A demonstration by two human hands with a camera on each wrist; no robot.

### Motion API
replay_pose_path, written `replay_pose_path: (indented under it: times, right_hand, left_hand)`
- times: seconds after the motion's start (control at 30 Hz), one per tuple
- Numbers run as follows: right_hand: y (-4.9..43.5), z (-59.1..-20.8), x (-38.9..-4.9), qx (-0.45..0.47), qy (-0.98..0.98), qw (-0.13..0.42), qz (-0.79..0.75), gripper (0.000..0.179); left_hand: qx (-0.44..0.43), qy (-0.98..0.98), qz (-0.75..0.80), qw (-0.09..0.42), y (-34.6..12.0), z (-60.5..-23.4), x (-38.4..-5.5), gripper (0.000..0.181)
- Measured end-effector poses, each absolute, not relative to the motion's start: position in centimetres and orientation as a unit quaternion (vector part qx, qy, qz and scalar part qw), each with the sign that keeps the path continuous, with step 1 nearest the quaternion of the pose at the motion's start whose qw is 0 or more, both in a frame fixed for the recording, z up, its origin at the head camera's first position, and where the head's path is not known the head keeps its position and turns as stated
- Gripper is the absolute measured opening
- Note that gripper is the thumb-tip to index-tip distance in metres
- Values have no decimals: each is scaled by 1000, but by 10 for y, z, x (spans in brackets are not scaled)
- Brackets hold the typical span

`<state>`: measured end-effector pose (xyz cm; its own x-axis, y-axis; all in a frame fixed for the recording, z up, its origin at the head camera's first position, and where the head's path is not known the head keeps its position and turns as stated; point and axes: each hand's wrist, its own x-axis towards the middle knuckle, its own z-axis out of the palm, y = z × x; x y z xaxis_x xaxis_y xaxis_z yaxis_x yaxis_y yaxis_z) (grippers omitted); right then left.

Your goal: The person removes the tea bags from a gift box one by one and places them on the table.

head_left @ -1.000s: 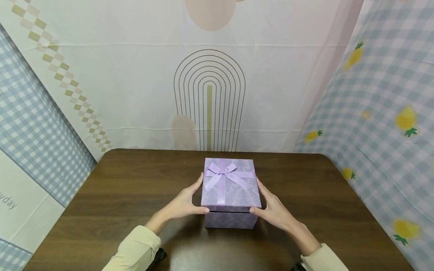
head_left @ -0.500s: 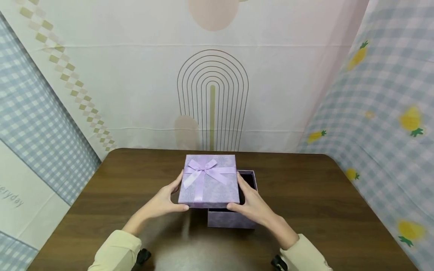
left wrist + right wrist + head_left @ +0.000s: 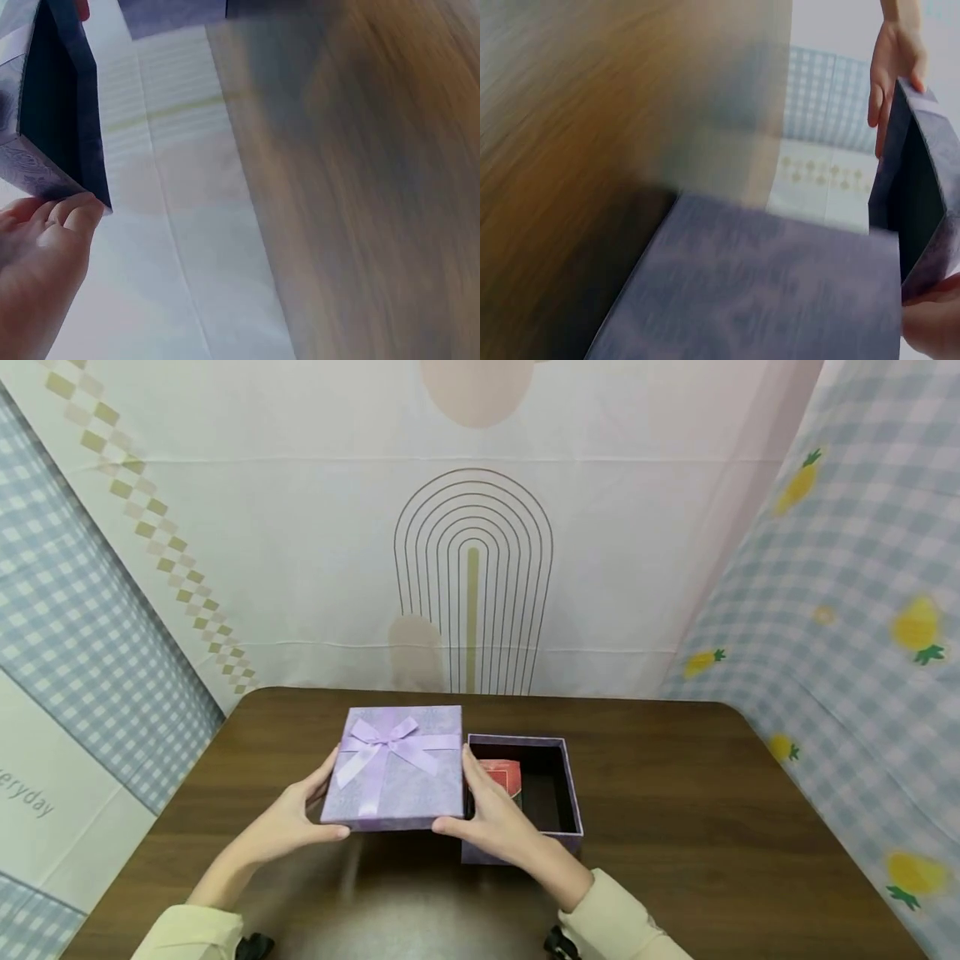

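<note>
Lid [image 3: 397,772], gripped at opposite sides by the left hand [image 3: 296,814] and right hand [image 3: 491,814], presumably for balance, hangs above the table [image 3: 675,827], left of the uncovered box [image 3: 572,843], where a red item [image 3: 501,770] shows inside.

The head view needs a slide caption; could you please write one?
Hands hold a ribboned lid beside an open box, a red item inside.

We see satiny ribbon [image 3: 386,742] on a papery lid [image 3: 416,797], glossy wood-grain table [image 3: 420,914], creased cloth [image 3: 300,543] toward twelve o'clock and a blurred, perhaps matt box [image 3: 765,281].
</note>
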<state>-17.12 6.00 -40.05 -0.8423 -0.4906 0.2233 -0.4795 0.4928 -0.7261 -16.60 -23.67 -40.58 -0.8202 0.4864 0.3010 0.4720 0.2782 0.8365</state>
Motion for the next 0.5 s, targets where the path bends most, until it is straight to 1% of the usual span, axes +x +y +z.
replay_pose_path:
  times: [0.23, 0.5]
  right_hand:
    - [26, -400, -163, -261, 871, 34, -414, 103]
    - [5, -411, -156, -260, 882, 32, -392, 104]
  left_hand:
    - [281, 800, 530, 31, -264, -399, -151, 97]
    - [279, 796, 535, 55, -277, -416, -143, 97]
